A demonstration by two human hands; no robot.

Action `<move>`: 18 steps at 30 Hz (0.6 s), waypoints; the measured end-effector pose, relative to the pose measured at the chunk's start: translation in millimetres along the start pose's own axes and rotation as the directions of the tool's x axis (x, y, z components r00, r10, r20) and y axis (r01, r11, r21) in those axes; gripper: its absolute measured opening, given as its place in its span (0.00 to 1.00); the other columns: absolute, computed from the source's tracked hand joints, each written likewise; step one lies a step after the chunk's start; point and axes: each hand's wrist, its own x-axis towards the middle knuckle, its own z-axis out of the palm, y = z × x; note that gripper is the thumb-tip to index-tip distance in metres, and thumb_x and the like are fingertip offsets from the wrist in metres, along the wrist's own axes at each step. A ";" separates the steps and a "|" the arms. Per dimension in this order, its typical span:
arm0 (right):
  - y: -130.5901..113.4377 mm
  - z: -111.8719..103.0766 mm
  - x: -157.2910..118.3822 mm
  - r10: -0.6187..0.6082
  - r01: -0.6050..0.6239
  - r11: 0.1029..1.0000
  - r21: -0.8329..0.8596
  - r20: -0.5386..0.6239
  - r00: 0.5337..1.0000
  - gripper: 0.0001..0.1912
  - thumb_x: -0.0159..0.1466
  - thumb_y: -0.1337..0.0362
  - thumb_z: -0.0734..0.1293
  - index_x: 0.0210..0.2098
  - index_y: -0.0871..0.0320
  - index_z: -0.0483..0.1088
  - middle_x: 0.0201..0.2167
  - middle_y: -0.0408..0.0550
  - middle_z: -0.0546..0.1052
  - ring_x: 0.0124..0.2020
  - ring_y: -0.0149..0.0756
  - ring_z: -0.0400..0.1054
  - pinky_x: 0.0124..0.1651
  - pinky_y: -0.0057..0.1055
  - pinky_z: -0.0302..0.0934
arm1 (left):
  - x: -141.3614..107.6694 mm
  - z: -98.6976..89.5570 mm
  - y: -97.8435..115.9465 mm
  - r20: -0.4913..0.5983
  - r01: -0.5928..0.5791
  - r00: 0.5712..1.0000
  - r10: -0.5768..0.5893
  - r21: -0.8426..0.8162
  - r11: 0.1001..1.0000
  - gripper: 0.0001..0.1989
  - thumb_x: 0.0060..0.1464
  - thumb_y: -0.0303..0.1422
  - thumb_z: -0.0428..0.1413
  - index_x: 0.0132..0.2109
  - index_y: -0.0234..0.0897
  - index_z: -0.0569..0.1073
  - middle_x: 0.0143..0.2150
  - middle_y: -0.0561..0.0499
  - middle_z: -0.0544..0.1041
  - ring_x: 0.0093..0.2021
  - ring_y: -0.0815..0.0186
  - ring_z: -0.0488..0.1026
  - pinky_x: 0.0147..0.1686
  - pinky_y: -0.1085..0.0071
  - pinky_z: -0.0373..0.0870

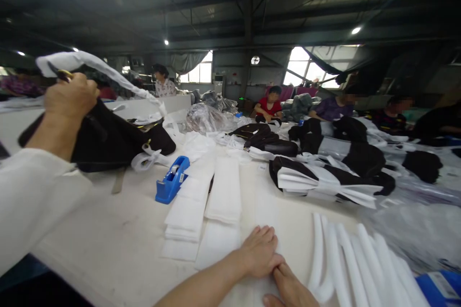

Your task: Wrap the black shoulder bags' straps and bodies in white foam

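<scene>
My left hand [260, 252] lies palm down on the table, its fingers stretched forward over a thin pale strip [265, 201]. Against its thumb side rest the fingertips of my right hand [293, 288], whose thumb stands apart at the bottom edge of the view. Nothing shows in either hand, though what lies under the palms is hidden. Stacks of flat white foam strips [224, 192] lie just beyond my left hand. A blue tape dispenser [173, 180] stands left of them. Bent white foam tubes [355, 254] lie to the right of my right hand.
At left, a co-worker's hand [70, 98] lifts a black bag [108, 144] by its white-wrapped strap. Black bags with white wrapping [324, 177] are heaped at right, beside clear plastic [421, 230]. A blue object [439, 288] lies lower right. Several people sit farther back.
</scene>
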 end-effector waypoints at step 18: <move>37.6 -215.7 229.9 0.271 0.051 0.354 0.934 -0.155 0.950 0.08 0.60 0.64 0.70 0.39 0.60 0.77 0.42 0.54 0.80 0.45 0.40 0.76 0.55 0.39 0.68 | 39.0 75.9 -55.2 -0.278 -0.141 0.940 0.196 0.208 0.968 0.23 0.64 0.37 0.51 0.64 0.37 0.65 0.63 0.41 0.70 0.63 0.54 0.68 0.63 0.56 0.65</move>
